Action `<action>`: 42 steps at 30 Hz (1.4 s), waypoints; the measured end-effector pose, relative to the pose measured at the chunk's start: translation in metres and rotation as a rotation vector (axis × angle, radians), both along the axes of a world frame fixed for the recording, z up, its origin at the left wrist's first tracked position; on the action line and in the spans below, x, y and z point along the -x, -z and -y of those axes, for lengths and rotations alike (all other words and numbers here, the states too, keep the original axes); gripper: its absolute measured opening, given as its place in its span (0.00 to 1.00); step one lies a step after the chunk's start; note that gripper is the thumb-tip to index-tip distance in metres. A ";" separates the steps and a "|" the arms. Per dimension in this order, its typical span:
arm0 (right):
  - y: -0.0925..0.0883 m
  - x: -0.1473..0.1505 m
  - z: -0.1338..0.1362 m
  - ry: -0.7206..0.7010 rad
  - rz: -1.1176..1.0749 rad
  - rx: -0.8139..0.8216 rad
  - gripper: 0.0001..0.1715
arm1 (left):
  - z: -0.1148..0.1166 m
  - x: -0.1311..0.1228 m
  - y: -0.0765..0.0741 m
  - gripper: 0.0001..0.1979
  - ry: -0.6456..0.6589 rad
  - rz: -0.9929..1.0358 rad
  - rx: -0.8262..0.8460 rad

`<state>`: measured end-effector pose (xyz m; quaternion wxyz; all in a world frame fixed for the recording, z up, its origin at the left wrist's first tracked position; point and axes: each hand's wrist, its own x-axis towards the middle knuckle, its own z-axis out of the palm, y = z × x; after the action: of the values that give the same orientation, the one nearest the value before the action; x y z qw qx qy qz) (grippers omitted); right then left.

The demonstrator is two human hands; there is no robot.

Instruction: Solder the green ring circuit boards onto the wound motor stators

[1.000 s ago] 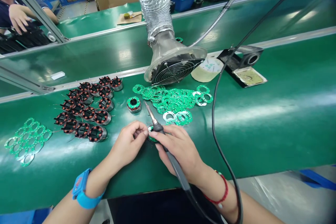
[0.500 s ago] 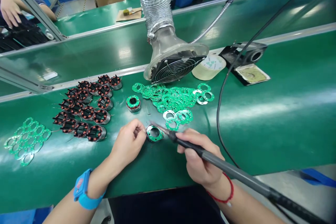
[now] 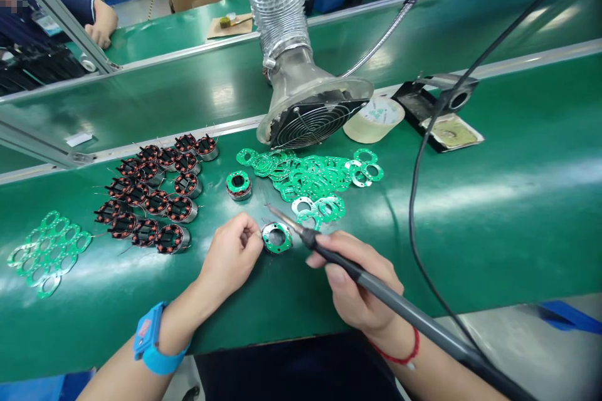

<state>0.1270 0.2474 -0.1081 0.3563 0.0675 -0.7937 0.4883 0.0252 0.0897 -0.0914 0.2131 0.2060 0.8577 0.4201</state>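
Your left hand (image 3: 234,249) has its fingers curled in, thumb and forefinger at the left edge of the round metal stator with a green ring-shaped board (image 3: 283,247) – whether they pinch the part or a thin wire cannot be told. Your right hand (image 3: 364,276) is wrapped around the black-and-grey soldering iron (image 3: 399,302), its slim metal tip tilted over the far side of that stator; contact cannot be made out. The part sits near the middle of the glossy green tabletop (image 3: 489,225), with green surface between it and the front edge nearest you. To the left, a strip of tabletop separates your hand from the rows of copper-wound black-cored stators (image 3: 157,202). Beyond your part, room is tight: a single stator wearing a green ring (image 3: 238,183) stands just past your left knuckles, and the loose heap of thin green ring boards (image 3: 315,177) reaches close to the iron's tip, below the grey hood with a round wire fan grille (image 3: 313,125). On your right, the thin black cable (image 3: 412,200) loops down and crosses at the iron's handle; past it, green surface runs to the right side of the view. As for writing, the wide roll of pale clear tape (image 3: 369,128) shows green print inside its core – too small to read – and the bright blue wrist strap (image 3: 153,338) bears a reddish mark, also illegible.
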 end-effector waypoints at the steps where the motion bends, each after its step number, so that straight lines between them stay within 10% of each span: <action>1: 0.001 0.002 0.001 0.018 0.033 -0.007 0.22 | 0.000 0.000 0.000 0.05 0.004 -0.005 0.002; 8: 0.004 0.017 0.008 -0.152 0.262 -0.365 0.30 | -0.001 0.001 0.000 0.06 0.034 -0.044 -0.006; 18: 0.014 0.016 0.002 -0.010 0.286 -0.353 0.31 | 0.017 0.007 -0.003 0.03 0.302 -0.059 0.106; 32: 0.008 0.011 0.011 -0.135 0.113 -0.596 0.30 | 0.013 0.008 0.003 0.07 0.101 0.224 -0.209; 42: 0.005 0.010 0.011 -0.072 0.072 -0.235 0.26 | 0.011 0.008 0.002 0.07 0.048 0.339 -0.201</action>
<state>0.1168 0.2363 -0.1131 0.2996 0.1197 -0.8549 0.4064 0.0167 0.0791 -0.0939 0.3425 0.1729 0.7582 0.5271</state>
